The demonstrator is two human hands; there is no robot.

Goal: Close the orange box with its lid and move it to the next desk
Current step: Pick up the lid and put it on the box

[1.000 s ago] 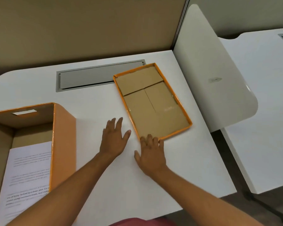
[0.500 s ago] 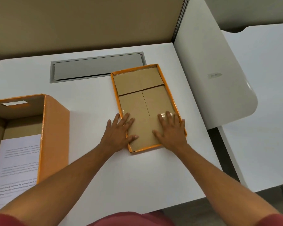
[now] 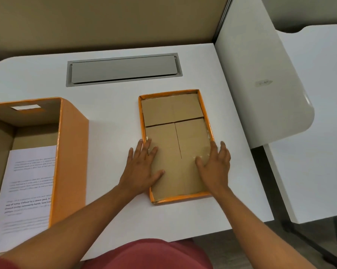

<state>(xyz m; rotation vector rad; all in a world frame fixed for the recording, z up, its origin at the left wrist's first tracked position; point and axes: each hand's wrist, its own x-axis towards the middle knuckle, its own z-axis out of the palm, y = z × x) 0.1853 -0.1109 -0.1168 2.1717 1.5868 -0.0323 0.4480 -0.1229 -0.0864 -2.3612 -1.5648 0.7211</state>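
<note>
The orange box [image 3: 71,152] stands open at the left of the white desk, with a printed sheet of paper [image 3: 28,187] lying inside it. Its orange lid [image 3: 173,113] lies upside down on the desk to the right, brown cardboard inside facing up. My left hand [image 3: 142,171] rests flat across the lid's left rim, thumb inside the lid. My right hand [image 3: 216,167] lies flat across the right rim in the same way. Fingers of both hands are spread, not curled around the rim.
A grey cable hatch [image 3: 123,69] is set in the desk [image 3: 105,220] behind the lid. A white side panel [image 3: 260,84] rises along the desk's right edge. Beyond it, across a narrow gap, stands the neighbouring white desk [image 3: 319,133]. A beige partition [image 3: 105,20] closes the back.
Both hands moved forward from the bare desk onto the lid, then apart to its left and right rims. The lid has turned from slanted to nearly square with the desk.
</note>
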